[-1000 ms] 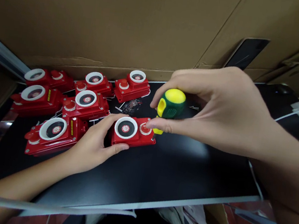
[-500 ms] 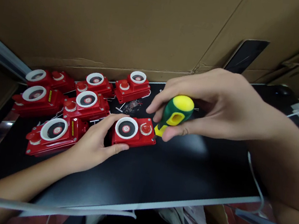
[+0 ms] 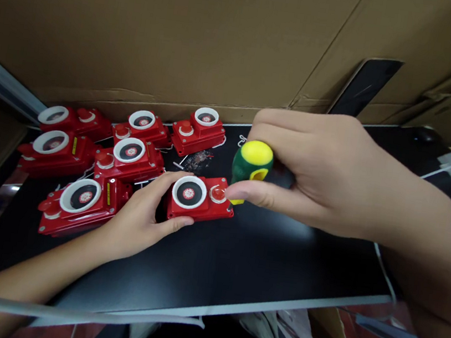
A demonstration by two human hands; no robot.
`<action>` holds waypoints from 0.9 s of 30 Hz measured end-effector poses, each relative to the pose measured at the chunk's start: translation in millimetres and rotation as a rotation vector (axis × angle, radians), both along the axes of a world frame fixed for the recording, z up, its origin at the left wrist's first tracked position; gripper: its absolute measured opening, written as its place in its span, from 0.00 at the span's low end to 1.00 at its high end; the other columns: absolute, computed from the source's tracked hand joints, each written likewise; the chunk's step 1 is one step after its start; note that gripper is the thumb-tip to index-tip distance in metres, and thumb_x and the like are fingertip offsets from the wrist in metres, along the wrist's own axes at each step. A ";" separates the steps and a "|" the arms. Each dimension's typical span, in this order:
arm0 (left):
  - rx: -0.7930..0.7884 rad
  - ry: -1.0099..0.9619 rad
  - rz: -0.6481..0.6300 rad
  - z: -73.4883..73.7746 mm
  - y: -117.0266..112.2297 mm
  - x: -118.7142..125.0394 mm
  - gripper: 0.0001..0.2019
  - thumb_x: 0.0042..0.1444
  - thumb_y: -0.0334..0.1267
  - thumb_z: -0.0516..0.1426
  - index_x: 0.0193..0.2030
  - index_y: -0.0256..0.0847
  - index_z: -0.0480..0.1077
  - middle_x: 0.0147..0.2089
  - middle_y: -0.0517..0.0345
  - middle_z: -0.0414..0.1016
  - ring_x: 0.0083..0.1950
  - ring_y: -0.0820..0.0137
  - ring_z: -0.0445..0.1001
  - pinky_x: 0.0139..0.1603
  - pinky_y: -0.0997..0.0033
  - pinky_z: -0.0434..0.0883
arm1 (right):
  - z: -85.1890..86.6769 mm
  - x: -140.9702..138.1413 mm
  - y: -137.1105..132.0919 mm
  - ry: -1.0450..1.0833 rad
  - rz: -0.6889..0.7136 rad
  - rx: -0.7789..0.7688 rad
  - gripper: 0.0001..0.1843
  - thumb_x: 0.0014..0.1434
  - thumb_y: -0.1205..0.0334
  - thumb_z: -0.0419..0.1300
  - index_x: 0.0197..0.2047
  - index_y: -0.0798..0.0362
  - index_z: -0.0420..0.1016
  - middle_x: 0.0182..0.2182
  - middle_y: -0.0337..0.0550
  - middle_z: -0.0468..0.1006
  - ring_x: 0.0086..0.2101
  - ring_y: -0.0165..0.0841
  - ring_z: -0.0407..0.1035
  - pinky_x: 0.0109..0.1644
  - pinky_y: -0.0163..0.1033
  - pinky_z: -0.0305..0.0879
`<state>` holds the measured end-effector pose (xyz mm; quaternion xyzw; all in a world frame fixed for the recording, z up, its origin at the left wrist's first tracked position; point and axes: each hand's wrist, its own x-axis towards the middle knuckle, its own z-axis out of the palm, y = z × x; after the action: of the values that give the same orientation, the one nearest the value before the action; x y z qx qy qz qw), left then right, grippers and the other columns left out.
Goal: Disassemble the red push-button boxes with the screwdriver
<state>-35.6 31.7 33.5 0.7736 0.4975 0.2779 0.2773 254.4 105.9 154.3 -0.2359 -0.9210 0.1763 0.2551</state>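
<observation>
A small red box (image 3: 199, 198) with a white-ringed black disc and a red button lies on the black tabletop (image 3: 263, 258). My left hand (image 3: 140, 218) grips its left end between thumb and fingers. My right hand (image 3: 326, 172) is closed round a stubby green and yellow screwdriver (image 3: 251, 164), held upright over the box's right edge. The screwdriver's tip is hidden behind my thumb.
Several more red boxes (image 3: 127, 152) of the same kind are grouped at the back left. A wall of brown cardboard (image 3: 185, 35) stands behind the table. Loose screws and debris (image 3: 197, 159) lie near the boxes. A dark flat panel (image 3: 361, 84) leans at the back right.
My right hand has turned the screwdriver: its handle tilted right half a second ago and now stands upright again, shifted slightly left. The left hand and the box have stayed put.
</observation>
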 end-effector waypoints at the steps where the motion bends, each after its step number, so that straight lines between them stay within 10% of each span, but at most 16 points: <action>1: 0.001 -0.002 -0.001 -0.2 0.0 -0.1 0.30 0.69 0.52 0.67 0.72 0.47 0.66 0.69 0.46 0.79 0.68 0.50 0.81 0.71 0.46 0.78 | -0.1 -1.6 -3.3 -0.004 -0.030 0.022 0.26 0.74 0.35 0.63 0.34 0.48 0.71 0.30 0.41 0.70 0.35 0.38 0.68 0.38 0.41 0.61; 13: -0.025 -0.032 0.000 1.2 0.0 -0.4 0.32 0.68 0.53 0.68 0.72 0.46 0.67 0.68 0.46 0.79 0.68 0.50 0.81 0.73 0.46 0.77 | 13.3 9.6 7.2 -0.051 0.122 -0.041 0.17 0.70 0.44 0.72 0.37 0.47 0.80 0.30 0.39 0.77 0.30 0.32 0.67 0.35 0.40 0.66; 22: -0.009 -0.003 0.015 0.8 -1.5 -0.9 0.33 0.68 0.56 0.68 0.73 0.46 0.66 0.70 0.45 0.79 0.69 0.49 0.81 0.73 0.47 0.78 | 14.1 28.6 28.8 -0.032 0.266 -0.597 0.17 0.68 0.54 0.66 0.56 0.48 0.87 0.35 0.30 0.85 0.24 0.21 0.75 0.27 0.32 0.65; 27: 0.012 0.016 0.016 0.0 -1.8 -1.4 0.33 0.68 0.55 0.68 0.73 0.46 0.66 0.70 0.45 0.80 0.68 0.50 0.82 0.72 0.47 0.79 | 8.5 14.9 18.2 0.014 0.139 -0.440 0.12 0.65 0.53 0.73 0.48 0.49 0.85 0.38 0.34 0.83 0.30 0.25 0.73 0.30 0.32 0.68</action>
<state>-37.0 29.9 33.5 0.7735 0.5042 0.2769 0.2662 269.2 124.0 162.7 -0.2206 -0.8725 0.3918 0.1912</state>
